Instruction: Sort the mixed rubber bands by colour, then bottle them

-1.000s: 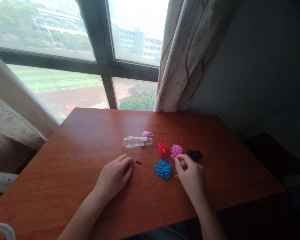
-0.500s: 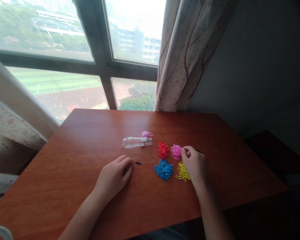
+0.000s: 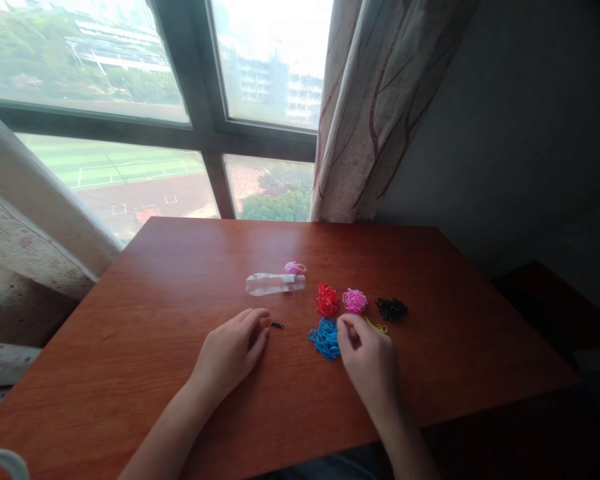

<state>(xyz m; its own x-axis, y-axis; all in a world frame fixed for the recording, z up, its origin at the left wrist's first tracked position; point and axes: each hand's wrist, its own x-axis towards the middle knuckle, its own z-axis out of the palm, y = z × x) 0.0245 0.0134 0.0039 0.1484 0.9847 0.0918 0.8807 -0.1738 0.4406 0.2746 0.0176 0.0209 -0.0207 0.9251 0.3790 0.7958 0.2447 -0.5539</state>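
Observation:
My left hand (image 3: pixel 230 347) rests on the table with fingers curved and the thumb apart from them, and nothing shows in its grasp. Just beyond its fingertips lies a small dark piece, perhaps a clip (image 3: pixel 277 325). My right hand (image 3: pixel 369 357) is pinched at the right edge of a pile of blue rubber-band-like loops (image 3: pixel 325 339). Whatever its fingertips hold is too small to see. Yellow loops (image 3: pixel 377 325) are mostly covered by this hand. Behind it sit piles of red loops (image 3: pixel 327 300), pink loops (image 3: pixel 355 301) and black loops (image 3: pixel 391 309).
A clear plastic bottle (image 3: pixel 267 285) lies on its side past the piles, a pink looped piece (image 3: pixel 294 268) behind its neck. The brown wooden table (image 3: pixel 190 257) reaches to the window. A white curved object (image 3: pixel 3 459) shows at the lower left.
My right hand has moved left and nearer to me, from the pink pile to the blue one, uncovering the black loops and covering most of the yellow ones. My left hand has barely moved.

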